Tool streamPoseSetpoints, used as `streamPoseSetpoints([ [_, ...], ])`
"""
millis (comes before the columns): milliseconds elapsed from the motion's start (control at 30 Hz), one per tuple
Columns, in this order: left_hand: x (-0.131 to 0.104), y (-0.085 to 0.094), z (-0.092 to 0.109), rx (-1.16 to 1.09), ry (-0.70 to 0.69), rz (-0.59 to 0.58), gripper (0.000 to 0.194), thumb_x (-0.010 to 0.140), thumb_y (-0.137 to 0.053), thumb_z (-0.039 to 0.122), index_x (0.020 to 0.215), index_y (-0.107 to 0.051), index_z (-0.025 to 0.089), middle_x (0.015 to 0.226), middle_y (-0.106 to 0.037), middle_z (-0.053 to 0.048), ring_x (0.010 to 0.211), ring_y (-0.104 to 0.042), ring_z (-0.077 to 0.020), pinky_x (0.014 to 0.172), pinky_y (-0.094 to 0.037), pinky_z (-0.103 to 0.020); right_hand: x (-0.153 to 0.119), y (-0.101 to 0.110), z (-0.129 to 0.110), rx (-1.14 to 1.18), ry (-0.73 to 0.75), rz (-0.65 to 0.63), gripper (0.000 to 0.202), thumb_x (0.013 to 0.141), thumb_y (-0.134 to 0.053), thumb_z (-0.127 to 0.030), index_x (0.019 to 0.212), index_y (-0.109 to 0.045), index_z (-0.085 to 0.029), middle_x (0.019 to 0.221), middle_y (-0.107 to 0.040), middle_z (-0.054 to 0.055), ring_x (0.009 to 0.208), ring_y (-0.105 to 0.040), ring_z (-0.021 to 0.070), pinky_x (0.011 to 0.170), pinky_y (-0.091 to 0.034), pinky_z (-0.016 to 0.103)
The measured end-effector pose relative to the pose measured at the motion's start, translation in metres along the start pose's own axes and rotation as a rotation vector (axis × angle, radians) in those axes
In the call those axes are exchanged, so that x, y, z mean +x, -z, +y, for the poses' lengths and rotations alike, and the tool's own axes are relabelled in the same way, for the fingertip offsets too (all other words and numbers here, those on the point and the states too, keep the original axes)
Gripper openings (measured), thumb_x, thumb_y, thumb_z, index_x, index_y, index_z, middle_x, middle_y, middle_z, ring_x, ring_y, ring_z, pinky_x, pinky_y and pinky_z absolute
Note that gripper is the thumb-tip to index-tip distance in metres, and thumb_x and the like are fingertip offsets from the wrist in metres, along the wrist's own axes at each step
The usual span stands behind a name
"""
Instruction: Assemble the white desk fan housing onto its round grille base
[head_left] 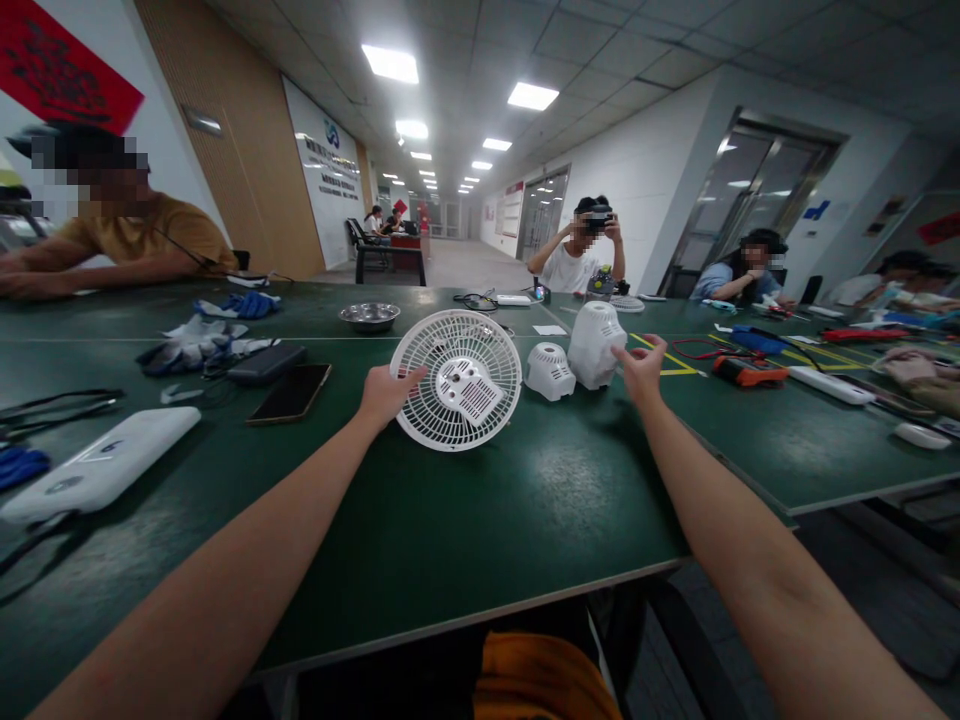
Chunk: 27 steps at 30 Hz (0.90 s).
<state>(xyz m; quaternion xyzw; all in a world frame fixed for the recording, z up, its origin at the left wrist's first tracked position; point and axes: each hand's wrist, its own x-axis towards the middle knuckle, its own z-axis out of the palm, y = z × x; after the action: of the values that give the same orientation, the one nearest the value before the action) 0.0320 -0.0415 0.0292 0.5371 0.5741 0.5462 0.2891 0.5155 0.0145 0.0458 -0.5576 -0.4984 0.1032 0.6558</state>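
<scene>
My left hand is closed on the left edge of a round white fan grille, with the thumb over its ribs. The grille is tilted up above the table, and a slotted plate is at its centre. To its right, a small white vented housing rests on the table. Beside that is a taller white plastic housing, standing upright. My right hand is at this housing's right side, fingers apart, one fingertip at its wall. Whether that fingertip presses on it, I cannot tell.
On the green table, a phone, a dark case, gloves and a white power bank lie left. A metal bowl stands behind. An orange meter lies right. Several people sit around.
</scene>
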Motion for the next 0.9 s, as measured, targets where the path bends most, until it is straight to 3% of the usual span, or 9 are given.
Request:
streamPoseSetpoints([
  [67,-0.001,0.0,0.002,-0.009,0.014,-0.003,0.029,0.074,-0.077,0.036,0.09,-0.074,0.012,0.08,-0.076,-0.01,0.069,-0.073,-0.0245,0.064,-0.059,-0.036,-0.006,-0.006,0.006,-0.183,0.04,-0.013,0.093,0.055,-0.08,-0.048,0.131,-0.032,-0.024,0.105,-0.058,0.004,0.09,-0.061,0.0206,0.083,-0.052,0.036],
  [167,-0.003,0.001,0.004,-0.011,0.025,-0.011,0.029,0.074,-0.077,0.036,0.091,-0.074,0.012,0.08,-0.076,-0.01,0.07,-0.073,-0.0245,0.065,-0.059,-0.036,-0.012,-0.013,0.014,-0.347,-0.026,-0.151,0.103,0.051,-0.083,-0.043,0.137,-0.03,-0.023,0.116,-0.062,0.01,0.102,-0.063,0.0279,0.094,-0.049,0.044],
  [300,-0.003,0.001,0.004,-0.026,0.026,-0.033,0.03,0.076,-0.076,0.037,0.093,-0.074,0.012,0.083,-0.076,-0.01,0.071,-0.073,-0.0246,0.065,-0.059,-0.036,-0.013,-0.017,0.018,-0.547,-0.094,-0.202,0.088,0.048,-0.085,-0.044,0.124,-0.047,-0.021,0.124,-0.062,0.014,0.114,-0.061,0.0331,0.097,-0.048,0.047],
  [433,-0.002,0.001,0.003,-0.004,0.029,-0.025,0.029,0.076,-0.076,0.037,0.091,-0.074,0.012,0.084,-0.076,-0.011,0.072,-0.073,-0.0247,0.066,-0.059,-0.037,-0.013,-0.018,0.014,-0.636,-0.076,-0.176,0.074,0.051,-0.084,-0.047,0.113,-0.056,-0.017,0.12,-0.065,0.017,0.113,-0.062,0.0346,0.096,-0.049,0.048],
  [633,0.001,0.001,-0.002,0.008,-0.019,-0.034,0.031,0.076,-0.076,0.04,0.091,-0.074,0.012,0.083,-0.076,-0.011,0.071,-0.073,-0.0254,0.064,-0.058,-0.036,-0.019,-0.025,-0.014,-0.57,-0.123,-0.002,0.071,0.054,-0.082,-0.052,0.11,-0.058,-0.016,0.112,-0.067,0.017,0.103,-0.064,0.0326,0.09,-0.051,0.046],
  [733,0.002,0.0,-0.003,0.001,-0.015,-0.019,0.032,0.074,-0.077,0.04,0.09,-0.074,0.012,0.081,-0.076,-0.01,0.07,-0.073,-0.0254,0.063,-0.058,-0.035,-0.026,-0.034,-0.037,-0.476,-0.046,0.063,0.069,0.057,-0.079,-0.054,0.11,-0.055,-0.017,0.106,-0.068,0.013,0.094,-0.065,0.0284,0.087,-0.051,0.043],
  [900,0.001,0.001,0.0,0.017,-0.004,-0.017,0.032,0.074,-0.077,0.04,0.09,-0.075,0.012,0.08,-0.077,-0.01,0.07,-0.073,-0.025,0.064,-0.057,-0.035,-0.044,-0.055,-0.065,-0.399,0.101,0.039,0.068,0.059,-0.078,-0.054,0.111,-0.051,-0.019,0.101,-0.068,0.01,0.09,-0.065,0.0262,0.084,-0.051,0.039],
])
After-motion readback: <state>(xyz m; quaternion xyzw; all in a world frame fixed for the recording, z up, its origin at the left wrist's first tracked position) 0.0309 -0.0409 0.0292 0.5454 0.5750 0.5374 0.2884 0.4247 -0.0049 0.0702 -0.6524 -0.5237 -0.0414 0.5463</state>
